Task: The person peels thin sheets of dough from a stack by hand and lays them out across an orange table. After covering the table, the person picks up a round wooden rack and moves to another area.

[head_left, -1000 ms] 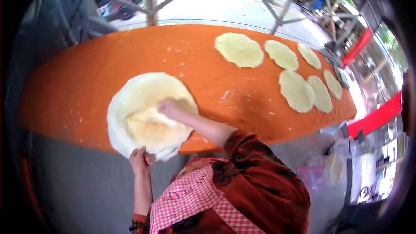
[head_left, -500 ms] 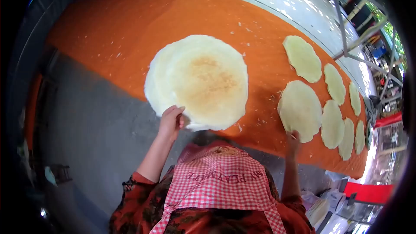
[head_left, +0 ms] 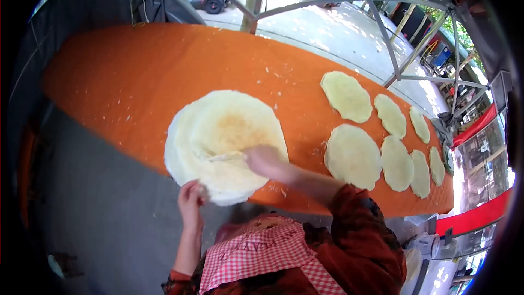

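A wide stack of thin round flatbreads (head_left: 185, 142), browned in its upper middle, lies at the front edge of the orange-covered table (head_left: 142, 71). My left hand (head_left: 191, 199) is closed in a pinch on the near edge of the stack. Over the middle right of the same stack is my right hand (head_left: 265, 161), smeared by motion, its fingers hard to make out. A pale, ragged crease (head_left: 221, 157) in the top flatbread runs leftward from those fingertips.
Several smaller round flatbreads, one the nearest (head_left: 353, 157), lie spread over the table's right end. Crumbs dot the cloth. Metal frame bars (head_left: 322, 1) rise beyond the far edge, and red-trimmed clear panels (head_left: 477, 213) hang at the right.
My right hand has moved left from the nearest smaller flatbread onto the big stack, where a crease now shows. My left hand stays at the stack's near edge. The view has shifted.
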{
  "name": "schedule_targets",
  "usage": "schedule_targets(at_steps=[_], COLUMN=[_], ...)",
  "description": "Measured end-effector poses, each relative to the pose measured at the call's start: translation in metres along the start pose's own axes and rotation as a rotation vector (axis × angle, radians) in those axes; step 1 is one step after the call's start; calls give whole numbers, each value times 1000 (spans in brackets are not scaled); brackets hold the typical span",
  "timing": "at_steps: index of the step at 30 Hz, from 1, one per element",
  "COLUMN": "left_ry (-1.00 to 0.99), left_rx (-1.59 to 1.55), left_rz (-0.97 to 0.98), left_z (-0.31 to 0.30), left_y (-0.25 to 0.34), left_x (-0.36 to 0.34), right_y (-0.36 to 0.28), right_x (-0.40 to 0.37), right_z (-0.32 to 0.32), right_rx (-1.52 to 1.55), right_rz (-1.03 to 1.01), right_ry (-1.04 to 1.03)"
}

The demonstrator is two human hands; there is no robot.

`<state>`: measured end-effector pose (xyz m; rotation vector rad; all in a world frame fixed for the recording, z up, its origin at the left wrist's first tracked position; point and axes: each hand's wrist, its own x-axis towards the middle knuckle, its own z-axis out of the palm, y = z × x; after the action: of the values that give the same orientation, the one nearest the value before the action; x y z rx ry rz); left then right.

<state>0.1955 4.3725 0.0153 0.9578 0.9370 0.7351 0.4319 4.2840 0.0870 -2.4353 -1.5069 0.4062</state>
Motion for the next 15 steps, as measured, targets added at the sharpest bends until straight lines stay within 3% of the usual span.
schedule_targets(at_steps=[2, 4, 5, 6, 7, 9, 10, 11, 12, 13, 14, 15], left_ry=[156, 307, 384, 392, 403, 431, 456, 494, 464, 441, 386, 326], left_rx=[7, 10, 11, -9, -29, -59, -72, -91, -123, -150, -209, -278], left_rz=[78, 11, -16, -57, -101, -179, -215, -254, -310, -336, -347, -366], left_z=[-32, -52, -58, -66, -75, -74, -70, -71, -74, -77, -72, -66], left_y=[-17, -27, -30, -35, -41, -44, -45, -49, -54, -63, -63, -61], left_x=[12, 17, 20, 19, 17, 20, 17, 14, 18, 22, 24, 27], right_y=[62, 104, 130, 157, 168, 214, 270, 345, 352, 387, 351, 460], right_x=[61, 105, 120, 155, 156, 149, 172, 193, 176, 186, 167, 182], right_z=[-20, -89, -131, -170, -214, -259, -266, -259, -261, -248, -235, -193], right_rx=[77, 627, 861, 283, 363, 435, 461, 571, 643, 737, 668, 429], right_rz=[-125, -17, -90, 41, 169, 116, 307, 222, 222, 444, 697, 476], right_ry=[35, 101, 120, 281, 274, 517, 587, 665, 614, 550, 599, 508])
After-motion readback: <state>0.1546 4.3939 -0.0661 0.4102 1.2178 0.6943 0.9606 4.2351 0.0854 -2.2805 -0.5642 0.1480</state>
